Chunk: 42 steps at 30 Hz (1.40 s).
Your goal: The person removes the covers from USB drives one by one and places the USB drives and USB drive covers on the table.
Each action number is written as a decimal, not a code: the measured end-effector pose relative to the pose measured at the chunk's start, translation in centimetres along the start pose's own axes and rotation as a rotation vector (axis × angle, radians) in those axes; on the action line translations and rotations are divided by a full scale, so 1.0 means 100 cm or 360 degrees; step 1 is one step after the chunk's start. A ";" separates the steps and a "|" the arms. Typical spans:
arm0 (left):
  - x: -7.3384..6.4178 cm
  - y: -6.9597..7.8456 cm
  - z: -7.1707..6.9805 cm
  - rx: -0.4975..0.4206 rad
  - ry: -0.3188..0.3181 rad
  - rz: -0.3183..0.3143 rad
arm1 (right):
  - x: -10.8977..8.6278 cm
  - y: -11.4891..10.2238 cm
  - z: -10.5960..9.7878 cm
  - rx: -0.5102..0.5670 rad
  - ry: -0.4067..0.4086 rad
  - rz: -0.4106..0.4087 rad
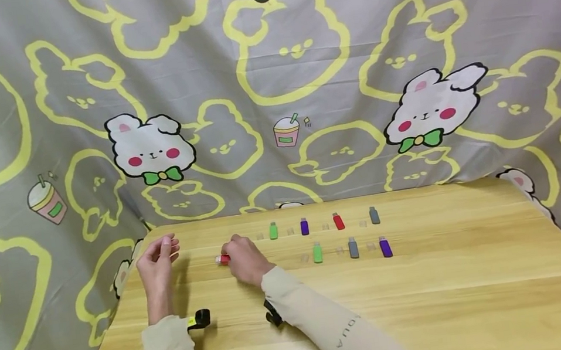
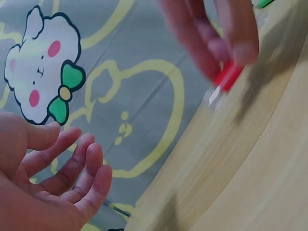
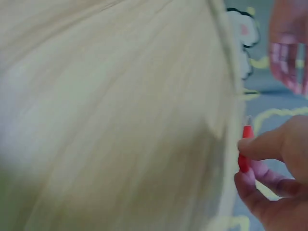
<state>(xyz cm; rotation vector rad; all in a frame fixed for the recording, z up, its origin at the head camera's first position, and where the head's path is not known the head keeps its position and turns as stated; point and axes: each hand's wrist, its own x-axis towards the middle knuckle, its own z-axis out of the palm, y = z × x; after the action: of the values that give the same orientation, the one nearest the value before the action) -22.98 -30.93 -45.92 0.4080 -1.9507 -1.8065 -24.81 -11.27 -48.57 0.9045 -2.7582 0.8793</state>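
Note:
My right hand (image 1: 246,259) pinches a red USB stick (image 3: 244,156) between thumb and fingertips, over the left part of the table. The stick's pale end (image 1: 219,260) points left, away from the fingers. Left of it, my left hand (image 1: 156,268) is raised above the table's left side and holds nothing. Its fingers (image 2: 82,166) are loosely curled, the thumb apart from them. To the right of my right hand, several more USB sticks lie in two rows, among them a green one (image 1: 273,231) and a purple one (image 1: 304,227) at the back.
A red stick (image 1: 338,221) and a grey one (image 1: 374,215) continue the back row. The front row has green (image 1: 317,253), grey (image 1: 353,248) and purple (image 1: 386,247) sticks. Small clear caps (image 1: 304,258) lie left of the sticks. A patterned curtain (image 1: 309,153) surrounds the wooden table (image 1: 460,287).

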 end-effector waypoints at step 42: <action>-0.059 0.035 0.102 0.0115 -0.1006 0.0199 | -0.123 0.073 -0.123 0.0947 0.0452 0.0521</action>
<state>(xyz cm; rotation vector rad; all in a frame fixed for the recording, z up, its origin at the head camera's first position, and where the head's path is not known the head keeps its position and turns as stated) -22.86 -18.86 -43.65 -0.3046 -2.3831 -1.9368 -19.88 6.62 -45.33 0.3303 -2.4556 1.7859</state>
